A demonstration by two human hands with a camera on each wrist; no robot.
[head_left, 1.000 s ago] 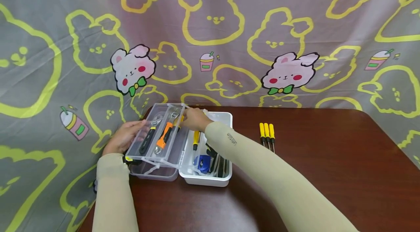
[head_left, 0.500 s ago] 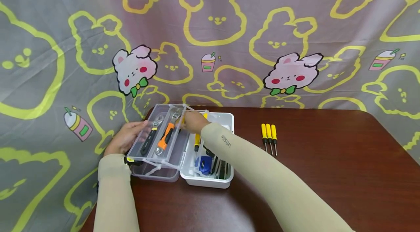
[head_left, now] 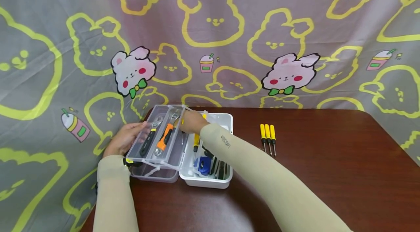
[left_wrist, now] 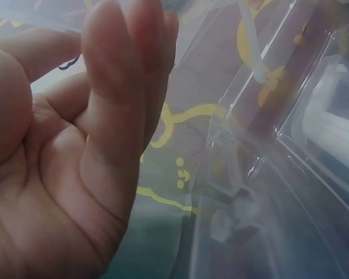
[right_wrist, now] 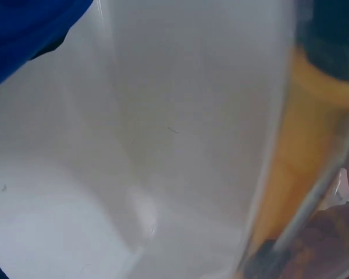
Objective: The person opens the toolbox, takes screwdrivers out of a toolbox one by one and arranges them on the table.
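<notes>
A white toolbox point(head_left: 206, 183) stands open on the table, its clear lid with a raised clear tray point(head_left: 164, 159) folded out to the left. My left hand point(head_left: 125, 139) grips the tray's left edge, some fingers showing through the plastic. At the tray's right side, my right hand point(head_left: 193, 121) reaches over the box and holds a screwdriver; its thin shaft point(head_left: 182, 138) points down, and the fingers are mostly hidden. In the right wrist view the shaft point(right_wrist: 311, 203) crosses before a blurred yellow handle point(right_wrist: 305, 139). Another yellow screwdriver point(head_left: 196, 142) leans inside the box.
Two adjustable wrenches lie in the tray, one black-handled point(head_left: 148, 142), one orange-handled point(head_left: 165, 136). A blue tape measure point(head_left: 205, 165) and dark tools point(head_left: 220, 170) sit in the box. Three yellow screwdrivers point(head_left: 268, 133) lie on the table point(head_left: 311, 173) at right. A patterned curtain point(head_left: 236, 24) hangs behind.
My right hand has shifted slightly left and down at the tray's side, and the thin shaft below it now shows. The left hand keeps its place at the tray.
</notes>
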